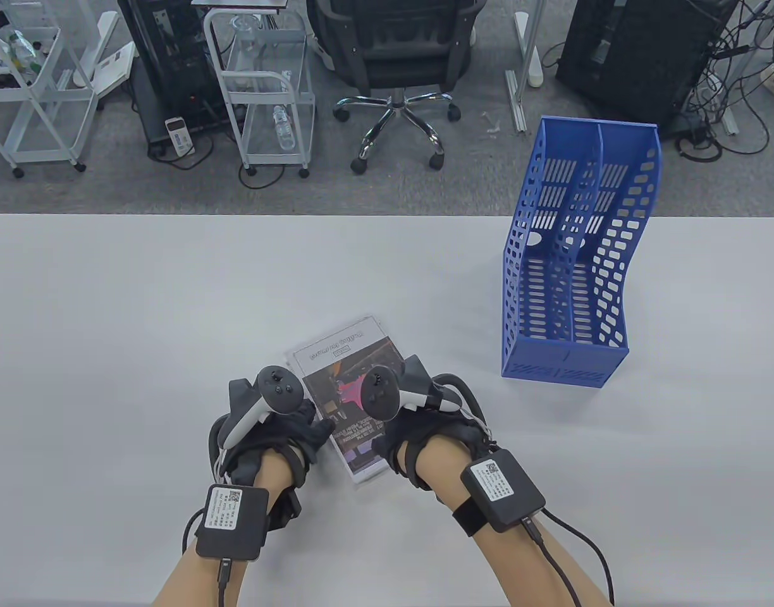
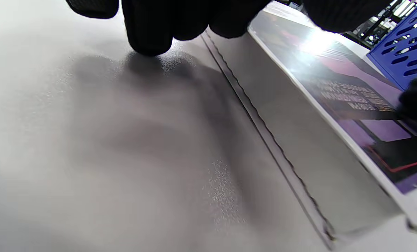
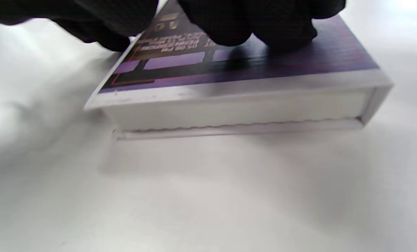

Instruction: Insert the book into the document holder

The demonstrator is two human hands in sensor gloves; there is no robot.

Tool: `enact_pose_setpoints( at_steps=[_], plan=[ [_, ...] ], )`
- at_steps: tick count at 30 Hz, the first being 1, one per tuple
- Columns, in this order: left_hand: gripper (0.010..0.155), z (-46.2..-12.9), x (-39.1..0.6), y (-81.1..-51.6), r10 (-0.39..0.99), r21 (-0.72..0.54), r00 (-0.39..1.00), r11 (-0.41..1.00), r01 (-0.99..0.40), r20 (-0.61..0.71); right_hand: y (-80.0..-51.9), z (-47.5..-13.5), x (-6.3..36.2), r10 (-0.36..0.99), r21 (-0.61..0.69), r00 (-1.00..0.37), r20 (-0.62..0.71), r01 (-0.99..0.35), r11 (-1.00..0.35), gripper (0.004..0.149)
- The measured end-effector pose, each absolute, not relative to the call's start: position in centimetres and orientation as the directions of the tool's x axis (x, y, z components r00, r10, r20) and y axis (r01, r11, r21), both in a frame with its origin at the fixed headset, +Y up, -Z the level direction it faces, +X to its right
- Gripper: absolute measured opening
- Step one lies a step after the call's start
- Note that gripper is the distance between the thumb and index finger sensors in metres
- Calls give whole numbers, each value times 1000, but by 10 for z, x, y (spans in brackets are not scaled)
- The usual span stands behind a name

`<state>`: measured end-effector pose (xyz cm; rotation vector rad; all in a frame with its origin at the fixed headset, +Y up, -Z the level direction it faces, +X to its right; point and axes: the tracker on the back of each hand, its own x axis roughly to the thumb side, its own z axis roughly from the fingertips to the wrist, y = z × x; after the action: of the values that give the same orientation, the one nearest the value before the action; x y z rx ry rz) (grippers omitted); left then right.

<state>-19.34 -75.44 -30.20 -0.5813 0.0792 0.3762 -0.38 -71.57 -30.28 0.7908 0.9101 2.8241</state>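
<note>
The book (image 1: 346,360), with a white border and a dark purple cover, lies flat on the white table (image 1: 109,316) at the near middle. My left hand (image 1: 308,433) is at the book's left edge; in the left wrist view its fingertips (image 2: 148,38) touch the table beside the book's page side (image 2: 299,115). My right hand (image 1: 403,436) rests on the cover from the right; in the right wrist view its fingertips (image 3: 264,31) press on the cover of the book (image 3: 236,108). The blue document holder (image 1: 570,265) stands upright at the right back, with two empty slots.
The holder's corner shows in the left wrist view (image 2: 404,52). Beyond the table's far edge stand an office chair (image 1: 393,57), white carts (image 1: 267,95) and computer towers. Bare table lies to the left and between the book and the holder.
</note>
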Motion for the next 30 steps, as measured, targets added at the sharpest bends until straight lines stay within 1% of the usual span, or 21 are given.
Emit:
enact_pose_setpoints(
  at_steps=[2, 8, 12, 14, 16, 17, 18, 19, 21, 22, 24, 26, 28, 30],
  plan=[
    [78, -305, -192, -760, 313, -507, 931, 781, -365, -188, -715, -295, -14, 253, 576, -842, 476, 82, -813, 65],
    [78, -312, -187, -768, 235, -478, 959, 831, -284, -159, -714, -287, -24, 257, 578, -822, 508, 105, -809, 65],
    [79, -314, -189, -769, 266, -491, 950, 814, -311, -161, -709, -294, -16, 285, 587, -830, 479, 62, -807, 65],
    [79, -312, -192, -765, 289, -484, 944, 810, -331, -161, -700, -304, -4, 334, 552, -834, 440, -43, -833, 66],
    [80, -308, -195, -756, 345, -460, 926, 805, -374, -150, -691, -317, 15, 365, 442, -861, 354, -190, -876, 68],
    [80, -305, -196, -750, 380, -443, 914, 802, -401, -140, -691, -322, 25, 371, 385, -875, 313, -240, -891, 69],
    [79, -303, -196, -747, 398, -437, 907, 798, -416, -136, -693, -325, 31, 371, 364, -884, 284, -258, -895, 70],
    [79, -300, -196, -744, 424, -432, 897, 791, -434, -125, -698, -329, 38, 370, 376, -895, 249, -262, -889, 70],
    [78, -296, -193, -743, 439, -449, 890, 774, -445, -126, -711, -334, 45, 369, 440, -908, 197, -254, -861, 71],
    [78, -294, -190, -746, 432, -479, 892, 760, -438, -131, -718, -335, 47, 371, 491, -913, 171, -247, -835, 72],
    [78, -292, -184, -752, 434, -534, 892, 727, -431, -129, -726, -334, 48, 375, 552, -918, 126, -249, -796, 75],
    [79, -290, -178, -756, 447, -549, 884, 708, -444, -138, -729, -334, 45, 394, 556, -909, 137, -259, -790, 78],
    [80, -290, -176, -757, 446, -544, 885, 712, -443, -136, -729, -332, 44, 449, 566, -888, 102, -320, -760, 81],
    [80, -290, -176, -759, 445, -545, 886, 713, -441, -134, -726, -332, 44, 473, 572, -876, 96, -340, -746, 82]
  ],
)
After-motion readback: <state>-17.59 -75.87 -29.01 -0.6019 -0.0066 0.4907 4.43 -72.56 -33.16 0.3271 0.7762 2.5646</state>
